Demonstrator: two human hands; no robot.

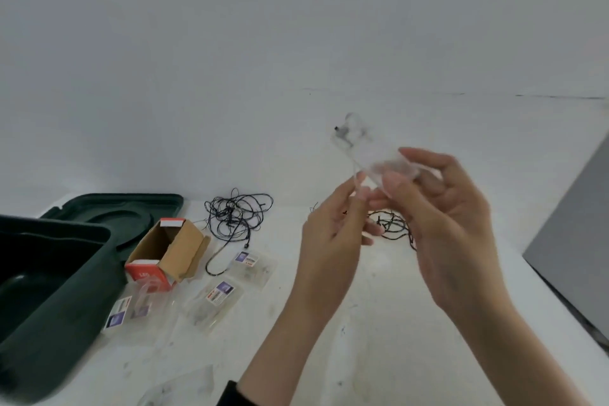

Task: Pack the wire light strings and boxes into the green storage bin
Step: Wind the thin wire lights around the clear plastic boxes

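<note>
While left hand [333, 234] pinches and right hand [441, 208] curls round a blurred clear plastic packet [385, 163] right of centre, tangled black wire light string [237, 212] mid-frame, open red cardboard box [164, 254] beside dark green storage bin [49, 277] lower left.

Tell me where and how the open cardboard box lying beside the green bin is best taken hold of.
Probably across the brown middle of the cardboard box, fingers and thumb on its two long walls, coming from above and the right. It lies on its side, the green bin close on its left, and the flaps at its open far end look loose.
</note>
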